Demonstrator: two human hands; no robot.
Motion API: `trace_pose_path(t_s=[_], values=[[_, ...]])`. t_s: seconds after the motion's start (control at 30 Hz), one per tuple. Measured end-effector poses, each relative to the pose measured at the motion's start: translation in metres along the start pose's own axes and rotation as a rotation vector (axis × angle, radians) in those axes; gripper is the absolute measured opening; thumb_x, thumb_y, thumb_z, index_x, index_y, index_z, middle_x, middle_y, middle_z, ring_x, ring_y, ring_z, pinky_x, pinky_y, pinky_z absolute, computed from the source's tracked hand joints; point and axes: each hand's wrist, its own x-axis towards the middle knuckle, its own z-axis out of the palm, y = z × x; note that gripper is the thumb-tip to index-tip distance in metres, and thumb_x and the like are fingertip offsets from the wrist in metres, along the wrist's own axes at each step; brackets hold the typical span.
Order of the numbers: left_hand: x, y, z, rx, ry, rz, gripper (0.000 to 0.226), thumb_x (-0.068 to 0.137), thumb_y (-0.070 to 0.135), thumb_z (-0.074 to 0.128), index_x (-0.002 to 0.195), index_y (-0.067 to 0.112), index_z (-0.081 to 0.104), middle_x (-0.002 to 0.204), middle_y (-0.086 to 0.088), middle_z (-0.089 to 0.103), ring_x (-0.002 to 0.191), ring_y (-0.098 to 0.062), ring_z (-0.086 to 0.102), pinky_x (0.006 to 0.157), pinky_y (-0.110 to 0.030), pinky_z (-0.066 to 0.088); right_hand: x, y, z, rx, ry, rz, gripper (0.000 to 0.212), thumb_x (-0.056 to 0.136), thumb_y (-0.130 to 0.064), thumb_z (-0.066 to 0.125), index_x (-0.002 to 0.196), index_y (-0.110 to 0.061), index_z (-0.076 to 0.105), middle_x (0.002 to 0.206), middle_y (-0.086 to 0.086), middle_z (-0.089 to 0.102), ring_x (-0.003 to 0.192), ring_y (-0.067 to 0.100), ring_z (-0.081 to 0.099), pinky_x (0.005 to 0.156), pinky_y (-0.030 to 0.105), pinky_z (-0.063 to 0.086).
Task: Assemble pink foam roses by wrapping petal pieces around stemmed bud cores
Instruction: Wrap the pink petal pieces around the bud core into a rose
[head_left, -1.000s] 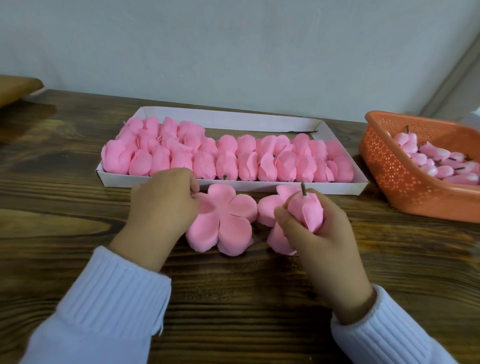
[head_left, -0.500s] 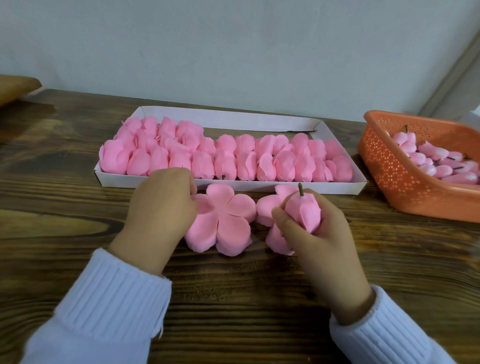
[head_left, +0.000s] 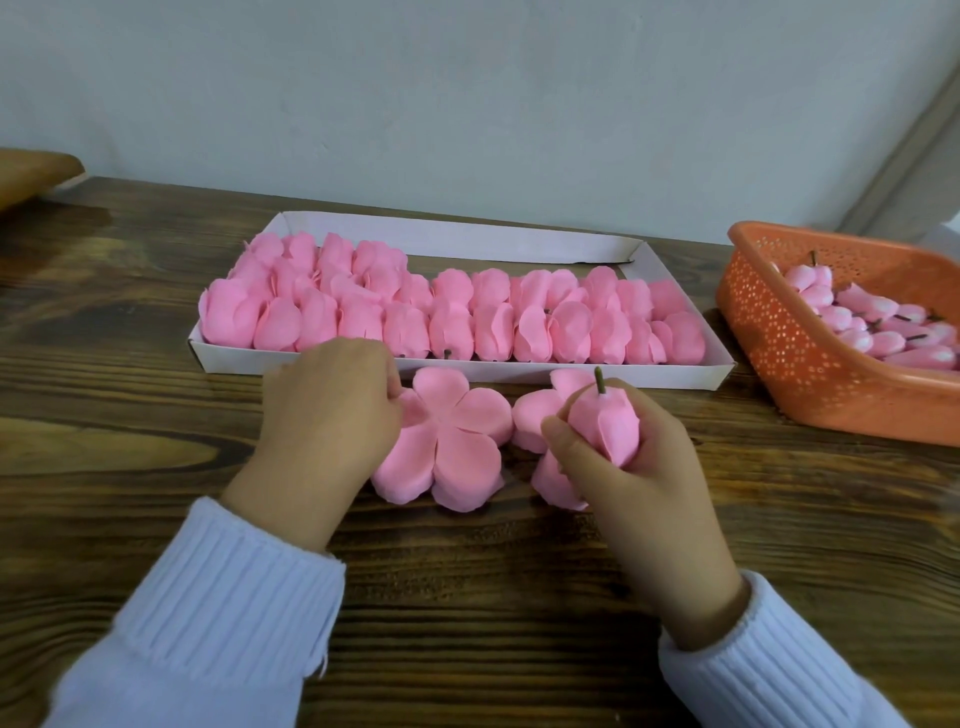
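Observation:
A flat pink five-petal foam piece (head_left: 452, 447) lies on the wooden table in front of the white tray. My left hand (head_left: 327, 415) rests over its left side, fingers curled on a petal edge. My right hand (head_left: 623, 467) grips a pink rosebud (head_left: 605, 421) held upside down, its short dark stem pointing up. A second flat petal piece (head_left: 535, 421) lies partly hidden under that hand.
A white cardboard tray (head_left: 519, 371) holds rows of several finished pink roses (head_left: 447, 306). An orange perforated basket (head_left: 810, 364) at the right holds several stemmed bud cores (head_left: 878, 322). A brown object (head_left: 31, 171) sits at the far left edge. The wall stands close behind.
Almost nothing has moved; both hands keep their places, the left on the flat petal piece, the right holding the bud.

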Motion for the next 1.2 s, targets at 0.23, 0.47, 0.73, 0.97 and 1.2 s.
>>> trace_pose_path(t_s=[0.23, 0.47, 0.73, 0.97, 1.2], values=[[0.004, 0.001, 0.003, -0.440, -0.049, -0.012, 0.012, 0.082, 0.016, 0.068, 0.086, 0.022, 0.059, 0.083, 0.008, 0.064, 0.081, -0.011, 0.059, 0.065, -0.026, 0.045, 0.000, 0.000, 0.000, -0.027, 0.006, -0.002, 0.011, 0.079, -0.022, 0.064, 0.071, -0.028, 0.058, 0.056, -0.010, 0.055, 0.052, -0.003, 0.048, 0.051, 0.010, 0.039], [0.004, 0.007, 0.001, -0.873, 0.014, -0.095, 0.008, 0.089, 0.022, 0.063, 0.083, 0.017, 0.065, 0.078, 0.003, 0.065, 0.063, -0.001, 0.056, 0.055, -0.020, 0.045, -0.001, 0.001, -0.002, -0.033, 0.019, 0.009, 0.011, 0.078, -0.024, 0.064, 0.071, -0.031, 0.059, 0.060, -0.012, 0.058, 0.056, -0.003, 0.051, 0.055, 0.011, 0.041], [-0.002, 0.024, 0.014, -1.071, -0.134, -0.200, 0.011, 0.096, 0.031, 0.050, 0.096, 0.024, 0.058, 0.090, 0.006, 0.060, 0.083, -0.013, 0.055, 0.070, -0.031, 0.042, -0.002, -0.003, 0.000, 0.102, -0.120, 0.054, 0.015, 0.078, -0.019, 0.065, 0.070, -0.009, 0.057, 0.055, -0.001, 0.055, 0.049, 0.008, 0.049, 0.050, 0.020, 0.040], [-0.012, 0.041, 0.018, -1.034, 0.048, 0.112, 0.019, 0.098, 0.020, 0.048, 0.093, 0.036, 0.055, 0.086, 0.022, 0.059, 0.077, 0.018, 0.053, 0.067, 0.000, 0.037, 0.001, -0.005, -0.006, 0.537, -0.610, 0.467, 0.029, 0.082, -0.014, 0.059, 0.056, -0.005, 0.051, 0.049, 0.008, 0.035, 0.032, 0.008, 0.024, 0.035, 0.012, 0.019], [-0.022, 0.048, 0.015, -1.004, 0.033, 0.398, 0.018, 0.098, 0.020, 0.045, 0.091, 0.033, 0.055, 0.076, 0.023, 0.060, 0.079, 0.007, 0.057, 0.073, -0.007, 0.039, 0.002, -0.005, -0.005, 0.616, -0.642, 0.607, 0.028, 0.083, -0.014, 0.057, 0.058, -0.004, 0.049, 0.040, -0.003, 0.045, 0.029, 0.003, 0.027, 0.031, 0.011, 0.019]])
